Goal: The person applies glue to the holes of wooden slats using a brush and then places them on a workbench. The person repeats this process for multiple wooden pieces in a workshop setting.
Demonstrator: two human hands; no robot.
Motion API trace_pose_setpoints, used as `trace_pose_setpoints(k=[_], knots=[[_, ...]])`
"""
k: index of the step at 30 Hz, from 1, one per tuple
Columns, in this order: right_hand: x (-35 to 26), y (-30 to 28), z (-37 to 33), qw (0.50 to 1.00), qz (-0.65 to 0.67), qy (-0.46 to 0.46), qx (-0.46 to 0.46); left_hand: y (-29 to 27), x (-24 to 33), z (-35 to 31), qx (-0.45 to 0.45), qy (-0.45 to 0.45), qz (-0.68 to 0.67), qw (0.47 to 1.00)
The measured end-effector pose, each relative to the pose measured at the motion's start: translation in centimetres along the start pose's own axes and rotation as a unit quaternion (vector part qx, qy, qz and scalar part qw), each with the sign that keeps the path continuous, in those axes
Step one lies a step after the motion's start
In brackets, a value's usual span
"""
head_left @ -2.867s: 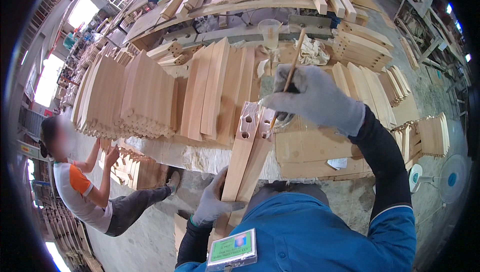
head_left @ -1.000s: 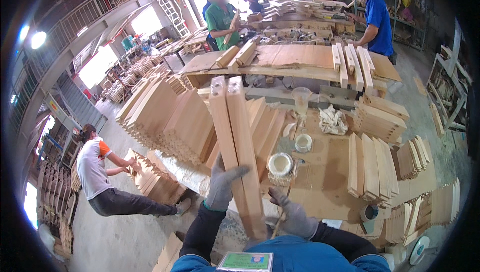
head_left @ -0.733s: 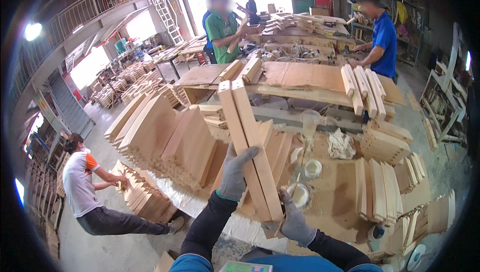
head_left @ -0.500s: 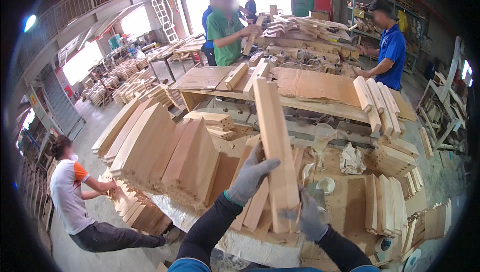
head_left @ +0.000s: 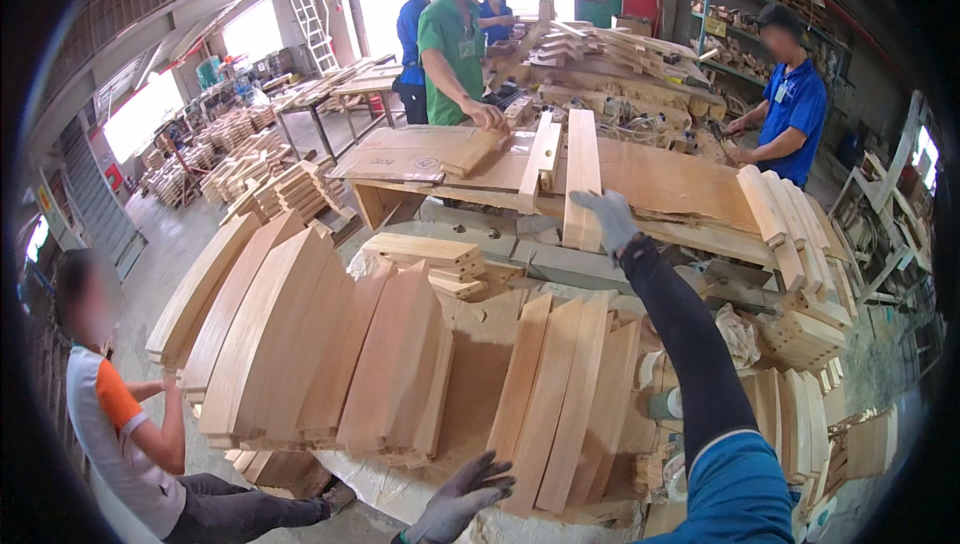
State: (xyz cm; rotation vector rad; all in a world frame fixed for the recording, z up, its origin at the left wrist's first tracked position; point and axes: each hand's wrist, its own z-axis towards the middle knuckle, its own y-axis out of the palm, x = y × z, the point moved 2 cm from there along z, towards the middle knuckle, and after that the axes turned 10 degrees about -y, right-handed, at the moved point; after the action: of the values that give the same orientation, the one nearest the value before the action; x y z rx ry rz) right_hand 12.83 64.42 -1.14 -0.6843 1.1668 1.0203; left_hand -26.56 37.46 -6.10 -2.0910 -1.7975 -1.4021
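Note:
My right hand (head_left: 610, 221), in a grey glove, reaches far forward with its fingers stretched out against the right side of a pale wooden board (head_left: 583, 169). The board lies on the cardboard-covered bench (head_left: 660, 179), its near end jutting past the bench's front edge. Low in the middle, my left hand (head_left: 462, 500) is open, fingers spread, holding nothing. Just beyond it a row of slanting boards (head_left: 560, 399) rests on the nearer table. To its left stands a large stack of curved wooden pieces (head_left: 290, 344).
A person in green (head_left: 450, 54) touches a wooden piece (head_left: 473, 152) across the bench. Another in blue (head_left: 795, 104) stands far right, beyond stacked pieces (head_left: 780, 214). At left, a person with an orange sleeve (head_left: 120, 414) is beside the large stack. Drilled blocks (head_left: 425, 256) sit mid-table.
The board held up in both hands is now down on the far bench. My left hand has let go and moved down; my right has reached forward. The person in green has lowered a wooden piece.

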Motion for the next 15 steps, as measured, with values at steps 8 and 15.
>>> trace_pose_setpoints(k=[8, 15], knots=[[6.6, 3.0, 5.3, 0.999, -0.016, -0.024, 0.037, -5.4, -3.1, -2.1, 0.055, 0.013, -0.064, 0.996], [2.4, -0.6, -1.9, 0.996, -0.088, -0.002, 0.024, -4.3, -3.6, -0.8, 0.088, -0.026, -0.024, 0.995]])
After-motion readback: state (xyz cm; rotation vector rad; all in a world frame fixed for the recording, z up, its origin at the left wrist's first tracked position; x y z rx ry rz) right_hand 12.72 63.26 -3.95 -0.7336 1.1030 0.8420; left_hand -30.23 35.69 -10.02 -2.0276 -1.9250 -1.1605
